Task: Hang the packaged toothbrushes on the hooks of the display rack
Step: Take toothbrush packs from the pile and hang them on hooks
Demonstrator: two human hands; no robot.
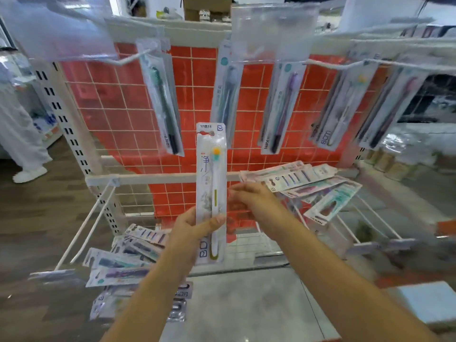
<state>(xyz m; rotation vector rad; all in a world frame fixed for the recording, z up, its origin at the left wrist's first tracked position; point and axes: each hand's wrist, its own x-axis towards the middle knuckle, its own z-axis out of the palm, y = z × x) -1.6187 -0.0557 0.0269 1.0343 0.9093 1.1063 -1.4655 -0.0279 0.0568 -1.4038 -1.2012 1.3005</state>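
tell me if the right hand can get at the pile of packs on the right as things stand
Probably yes. The right hand holds nothing, its fingers loosely spread beside the upright pack that the left hand grips. The pile of packs lies just to its right, with nothing between them.

The person's left hand (191, 233) and right hand (256, 203) are bare. No gloves, rings or watch show. Both arms are bare too, with no sleeve from each hand back to the picture's bottom edge.
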